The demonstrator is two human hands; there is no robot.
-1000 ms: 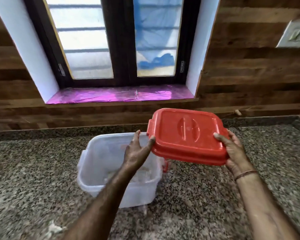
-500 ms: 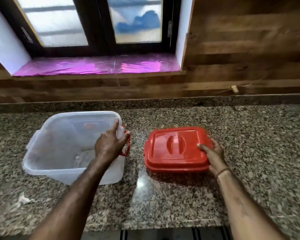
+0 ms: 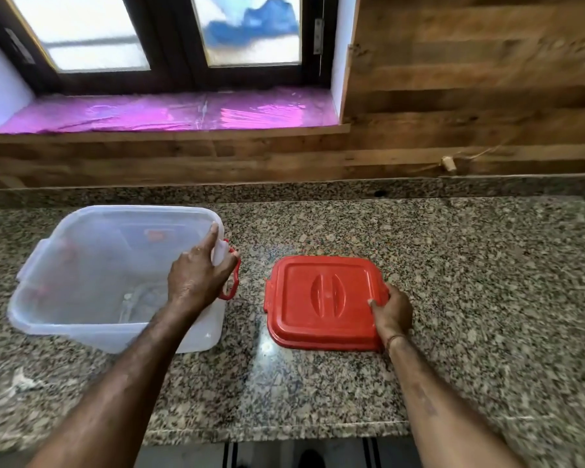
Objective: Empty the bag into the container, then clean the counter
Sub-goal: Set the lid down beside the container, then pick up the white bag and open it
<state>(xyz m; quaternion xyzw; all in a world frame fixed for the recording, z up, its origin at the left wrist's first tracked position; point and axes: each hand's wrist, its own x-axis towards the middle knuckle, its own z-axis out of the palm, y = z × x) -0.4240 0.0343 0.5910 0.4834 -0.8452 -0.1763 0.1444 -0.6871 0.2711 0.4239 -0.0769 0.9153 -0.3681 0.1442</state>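
A clear plastic container (image 3: 65, 265) with red side latches stands open on the left of the granite counter (image 3: 470, 282). My left hand (image 3: 198, 280) grips its right rim, fingers inside and thumb outside near the red latch (image 3: 232, 282). A little pale residue lies on the container's bottom. The red lid (image 3: 318, 298) lies flat on the counter to the right of the container. My right hand (image 3: 390, 310) holds the lid's right edge. No bag is in view.
A small white scrap (image 3: 22, 383) lies on the counter at the front left. The counter's front edge (image 3: 284, 430) runs just below my forearms. Behind are a wooden wall and a window sill covered in pink film (image 3: 169, 113).
The red lid went from being held up over the container to lying flat on the counter at the right. My left hand moved from the lid to the container's rim.
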